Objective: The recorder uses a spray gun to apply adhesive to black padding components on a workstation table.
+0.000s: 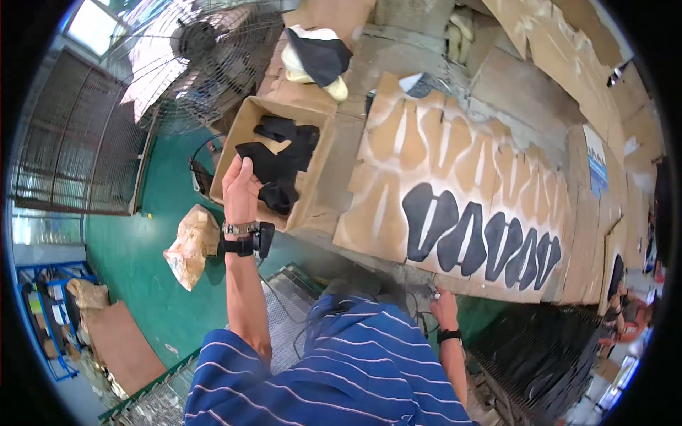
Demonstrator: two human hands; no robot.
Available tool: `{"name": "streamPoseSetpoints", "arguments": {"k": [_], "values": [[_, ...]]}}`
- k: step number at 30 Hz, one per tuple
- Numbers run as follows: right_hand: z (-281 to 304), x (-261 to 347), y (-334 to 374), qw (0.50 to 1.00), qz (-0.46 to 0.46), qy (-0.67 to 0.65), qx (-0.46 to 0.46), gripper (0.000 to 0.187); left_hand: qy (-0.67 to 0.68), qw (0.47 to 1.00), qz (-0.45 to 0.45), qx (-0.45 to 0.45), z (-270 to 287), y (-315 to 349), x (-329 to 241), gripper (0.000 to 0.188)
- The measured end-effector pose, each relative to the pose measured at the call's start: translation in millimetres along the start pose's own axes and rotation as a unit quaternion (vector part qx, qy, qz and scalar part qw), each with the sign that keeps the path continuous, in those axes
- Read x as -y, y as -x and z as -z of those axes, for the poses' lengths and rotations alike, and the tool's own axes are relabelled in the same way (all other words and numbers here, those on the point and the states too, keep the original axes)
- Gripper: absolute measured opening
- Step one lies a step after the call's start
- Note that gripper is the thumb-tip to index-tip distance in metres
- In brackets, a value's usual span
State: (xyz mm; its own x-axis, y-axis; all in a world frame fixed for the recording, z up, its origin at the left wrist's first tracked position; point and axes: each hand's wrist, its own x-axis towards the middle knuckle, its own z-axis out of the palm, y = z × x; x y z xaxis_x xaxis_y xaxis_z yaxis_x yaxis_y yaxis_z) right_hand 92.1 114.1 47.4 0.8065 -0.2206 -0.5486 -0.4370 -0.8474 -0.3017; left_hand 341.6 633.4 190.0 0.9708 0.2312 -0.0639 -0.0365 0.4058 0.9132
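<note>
At the left, my left hand [241, 190] reaches over a cardboard box [321, 157] and pinches the edge of a black cut piece [264, 162], which looks like thin sheet or fabric. More black pieces [278, 199] lie loose under it in the box. My right hand [445, 309] is low at the table's front edge, fingers curled round something with a small metallic tip [433, 290]; the rest of it is hidden. Just beyond that hand, several black sole-shaped pieces [462, 238] lie in a row on a cardboard sheet [366, 213] marked with pale outlines.
A large wire-caged fan [202, 42] stands at the far left. Behind the box lies a white and black cloth-like bundle [316, 60]. A crumpled paper bag [193, 245] sits on the green floor. Dark mesh racks [536, 351] stand at the lower right; cables hang near my legs.
</note>
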Motion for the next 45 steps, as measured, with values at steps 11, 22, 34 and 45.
{"name": "streamPoseSetpoints", "arguments": {"k": [11,22,34,45], "values": [[-17.9,-0.2,0.0,0.998,-0.043,-0.012,-0.047,0.024,0.416,0.887,0.161,0.120,-76.5,30.3,116.7,0.044],[-1.8,9.1,-6.7,0.999,-0.028,-0.013,-0.035,0.028,0.032,0.937,0.344,-0.046,-45.0,77.7,251.7,0.048],[7.3,8.2,-16.9,0.997,-0.081,-0.020,0.005,0.035,0.224,0.917,0.325,-0.059,-173.0,32.0,186.8,0.034],[14.5,14.3,-20.5,0.995,-0.087,-0.047,0.010,0.041,0.321,0.872,0.370,0.023,-56.6,63.1,282.8,0.039]]}}
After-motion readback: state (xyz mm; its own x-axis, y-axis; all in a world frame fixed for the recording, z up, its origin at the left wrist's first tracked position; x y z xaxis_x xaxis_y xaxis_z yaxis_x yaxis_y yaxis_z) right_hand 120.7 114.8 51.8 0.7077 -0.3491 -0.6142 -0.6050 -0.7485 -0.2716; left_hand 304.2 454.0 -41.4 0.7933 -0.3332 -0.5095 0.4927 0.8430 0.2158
